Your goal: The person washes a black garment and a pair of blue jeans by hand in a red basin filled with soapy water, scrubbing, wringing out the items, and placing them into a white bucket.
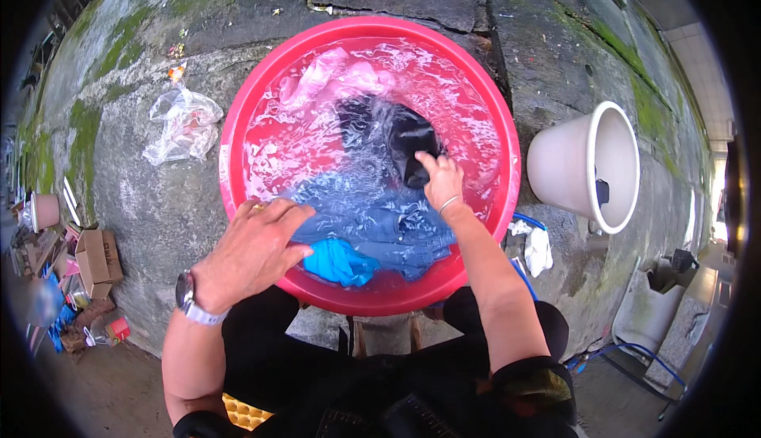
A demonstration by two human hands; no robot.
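A large red plastic tub of water stands in front of my knees. My right hand reaches in from the right, its fingers closed on the edge of a wet black garment. Over the tub's near left rim is my left hand, fingers spread, the thumb apart and nothing in it. Blue denim lies soaked below the black garment. Bunched bright turquoise cloth rests at the near side, close to my left thumb. Pink cloth floats at the far side.
A whitish bucket lies tipped on its side to the right, near a blue hose and white cloth. A clear plastic bag is on the mossy stone ground at left. Beyond stands a cardboard box among litter.
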